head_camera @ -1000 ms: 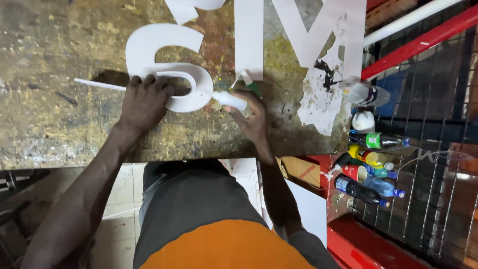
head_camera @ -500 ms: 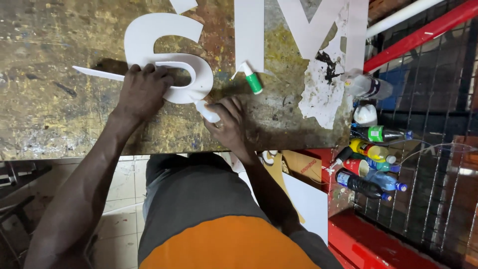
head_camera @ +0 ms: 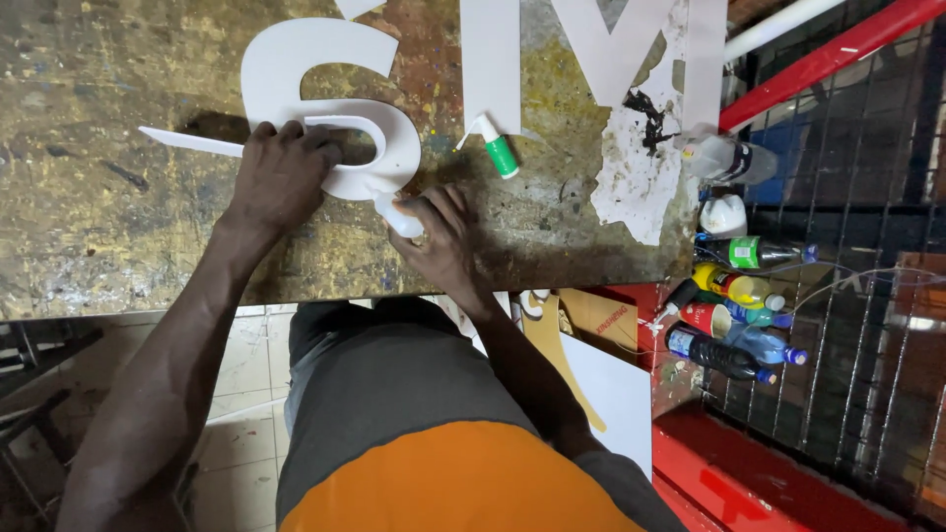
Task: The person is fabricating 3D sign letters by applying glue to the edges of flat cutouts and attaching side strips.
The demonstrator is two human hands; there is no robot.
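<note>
- Left hand (head_camera: 281, 177): pressed flat on the white cut-out letter (head_camera: 325, 94), fingers curled over its lower loop; grip holds the letter down on the paint-stained table (head_camera: 99, 197).
- Right hand (head_camera: 439, 236): grip clenched around a small white bottle (head_camera: 399, 217), nozzle touching the letter's edge.
- Green-capped tube (head_camera: 498, 153) lies just beside.

Matt white foam-like letter (head_camera: 325, 108) lies on a rough, paint-stained worktop (head_camera: 108, 227) (glossy plastic bottles (head_camera: 734, 296) beside).
</note>
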